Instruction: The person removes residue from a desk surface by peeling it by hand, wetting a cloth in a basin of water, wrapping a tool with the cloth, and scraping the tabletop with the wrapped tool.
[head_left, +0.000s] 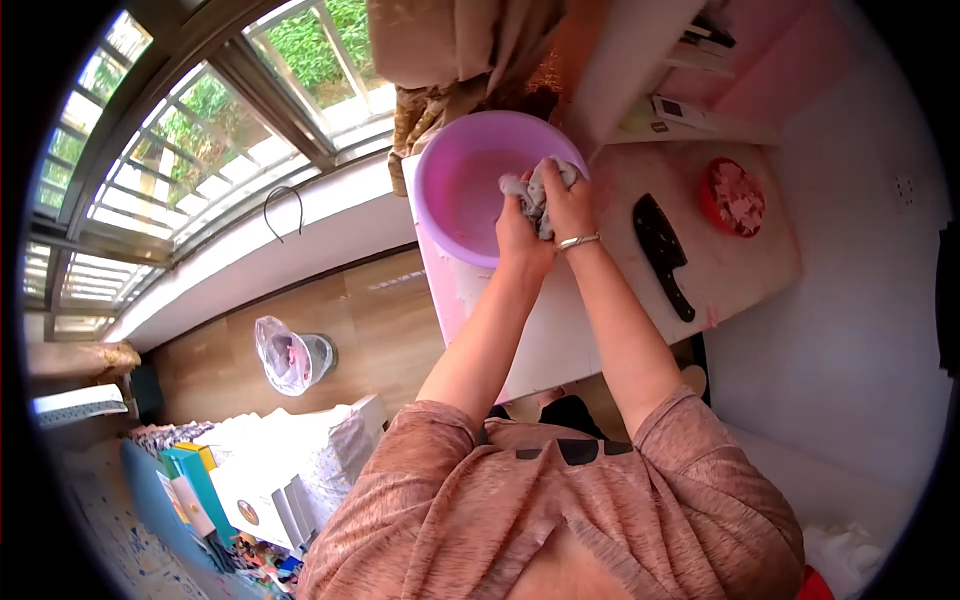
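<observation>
Both my hands are together over the right side of a purple basin, gripping a wet-looking grey cloth. My left hand holds the cloth from the left and below. My right hand, with a silver bracelet at its wrist, is closed round the cloth's right part. The cloth is bunched up between them. To the right of my forearms, a black cleaver lies on the white table. Farther right on it stands a red bowl of pink pieces.
Shelves stand behind the table. A lined waste bin is on the wooden floor at the left. Below the barred windows, a black headband rests on the sill. Boxes and white fabric are at the lower left.
</observation>
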